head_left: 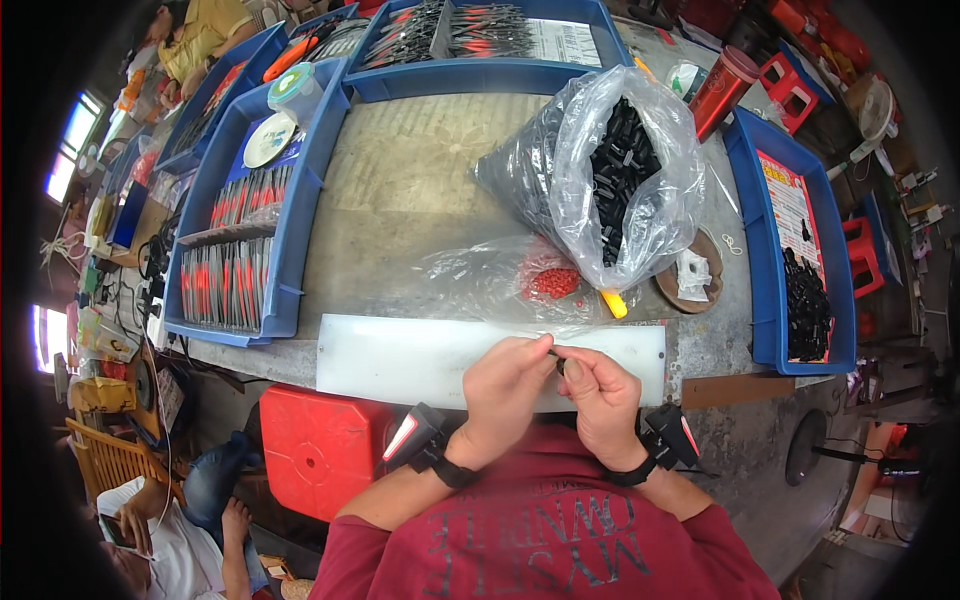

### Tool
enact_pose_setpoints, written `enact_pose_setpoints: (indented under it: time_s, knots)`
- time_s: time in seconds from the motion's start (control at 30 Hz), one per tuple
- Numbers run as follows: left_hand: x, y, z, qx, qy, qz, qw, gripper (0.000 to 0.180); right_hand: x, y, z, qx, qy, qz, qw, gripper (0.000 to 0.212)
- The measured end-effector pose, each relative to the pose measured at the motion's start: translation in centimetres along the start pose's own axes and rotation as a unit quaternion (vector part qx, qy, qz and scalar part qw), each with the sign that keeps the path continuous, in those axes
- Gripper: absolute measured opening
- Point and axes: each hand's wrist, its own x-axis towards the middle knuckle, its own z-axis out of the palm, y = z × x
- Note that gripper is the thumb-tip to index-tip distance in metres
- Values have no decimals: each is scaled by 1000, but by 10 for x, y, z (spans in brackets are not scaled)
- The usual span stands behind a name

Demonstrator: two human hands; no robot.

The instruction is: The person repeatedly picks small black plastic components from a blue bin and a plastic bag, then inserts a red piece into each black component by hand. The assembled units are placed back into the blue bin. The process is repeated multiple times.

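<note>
My left hand [508,390] and my right hand [600,398] meet fingertip to fingertip above the near edge of a long white board [400,355]. A small black part [560,364] shows at the pinched fingers of the right hand; its exact kind is too small to tell. The left thumb and forefinger are pinched beside it, and whatever they grip is hidden. Just past the hands lies a thin see-through bag with small red pieces [552,283]. Behind it, a large open plastic bag [560,150] bulges with black plastic parts [625,160].
Blue trays hold flat black-and-red pieces at left [300,240] and far side [480,85]; another [745,250] holds black parts at right. A round dish [708,285] and red tumbler [722,92] stand right. A red stool [320,450] is near left; a seated person [170,545] is lower left.
</note>
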Motion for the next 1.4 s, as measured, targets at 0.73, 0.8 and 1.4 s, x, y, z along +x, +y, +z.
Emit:
enact_pose_setpoints:
  time_s: [0.73, 0.8, 1.4]
  knots:
    - [10, 6, -1, -96, -5, -60, 994, 21, 13, 0, -1, 248, -60, 107, 961, 26]
    - [9, 6, 0, -195, -7, -128, 972, 21, 13, -1, -1, 260, -64, 96, 959, 26]
    - [12, 8, -6, -280, -85, -145, 945, 12, 6, 1, -5, 253, -84, 73, 961, 27]
